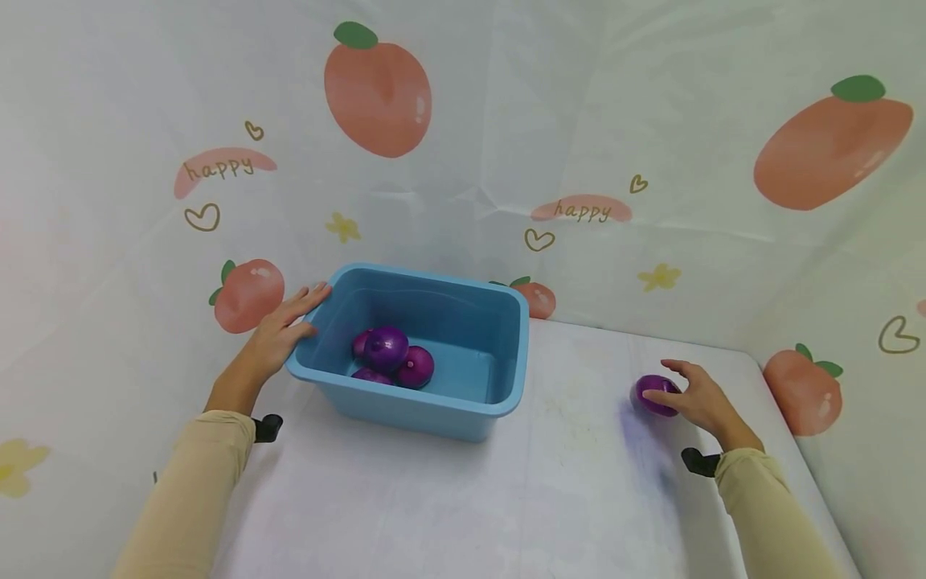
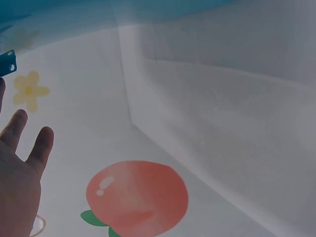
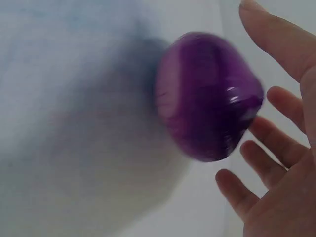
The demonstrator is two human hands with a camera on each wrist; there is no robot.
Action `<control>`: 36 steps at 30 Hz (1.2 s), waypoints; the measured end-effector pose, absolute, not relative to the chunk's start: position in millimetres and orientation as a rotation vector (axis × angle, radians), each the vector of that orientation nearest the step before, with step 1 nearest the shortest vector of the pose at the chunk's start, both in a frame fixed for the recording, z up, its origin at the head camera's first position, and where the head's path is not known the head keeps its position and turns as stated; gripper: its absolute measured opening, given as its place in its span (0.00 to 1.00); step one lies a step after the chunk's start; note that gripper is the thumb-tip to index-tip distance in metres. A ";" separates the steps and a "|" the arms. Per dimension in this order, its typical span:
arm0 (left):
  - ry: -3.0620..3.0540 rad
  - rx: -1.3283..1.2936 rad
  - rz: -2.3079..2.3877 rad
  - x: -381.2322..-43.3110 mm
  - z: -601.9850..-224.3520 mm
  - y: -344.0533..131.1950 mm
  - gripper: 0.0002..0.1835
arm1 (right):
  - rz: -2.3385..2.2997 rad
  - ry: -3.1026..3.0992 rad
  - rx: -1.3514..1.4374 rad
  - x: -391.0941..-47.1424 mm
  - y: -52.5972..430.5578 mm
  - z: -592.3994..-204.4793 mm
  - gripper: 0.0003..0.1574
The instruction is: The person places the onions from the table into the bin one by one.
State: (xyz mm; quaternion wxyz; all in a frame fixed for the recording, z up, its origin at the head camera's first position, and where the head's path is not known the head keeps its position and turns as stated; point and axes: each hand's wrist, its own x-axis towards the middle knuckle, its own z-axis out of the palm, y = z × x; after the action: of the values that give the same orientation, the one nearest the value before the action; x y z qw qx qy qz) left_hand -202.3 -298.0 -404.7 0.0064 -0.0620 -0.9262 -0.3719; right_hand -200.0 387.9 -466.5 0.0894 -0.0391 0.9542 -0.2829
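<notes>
A shiny purple round fruit-like object (image 1: 653,383) with a blunt tip lies on the white surface at the right. My right hand (image 1: 700,400) is right beside it, thumb and fingers spread about it; in the right wrist view, gaps show between the fingers and the purple object (image 3: 207,98). To the left stands a light blue plastic bin (image 1: 405,412), holding several similar purple objects (image 1: 386,347). My left hand (image 1: 275,338) rests at the bin's left rim with fingers extended. In the left wrist view, spread fingers of the left hand (image 2: 19,177) appear at the left edge.
A white cloth backdrop (image 1: 463,193) printed with peaches, hearts and flowers rises behind the bin and on both sides. The white table surface (image 1: 564,482) carries a bluish shadow near the right hand.
</notes>
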 end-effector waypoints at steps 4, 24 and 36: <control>-2.900 -0.196 -1.159 -203.3 -405.0 -298.3 0.35 | -0.870 2.820 -0.091 -196.9 392.0 -478.1 0.57; -2.912 -0.185 -1.163 -203.2 -404.3 -297.2 0.35 | -0.936 2.764 0.090 -187.4 386.6 -488.9 0.64; -2.912 -0.185 -1.156 -202.9 -403.9 -297.4 0.35 | -1.091 2.881 -0.056 -201.5 360.7 -444.8 0.57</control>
State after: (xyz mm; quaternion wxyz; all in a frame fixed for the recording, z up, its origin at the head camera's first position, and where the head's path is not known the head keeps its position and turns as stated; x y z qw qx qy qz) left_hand -202.9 -297.4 -403.9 0.0016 -0.0590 -0.9278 -0.3684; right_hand -201.5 360.7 -444.8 0.0303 -0.0182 0.9346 -0.3540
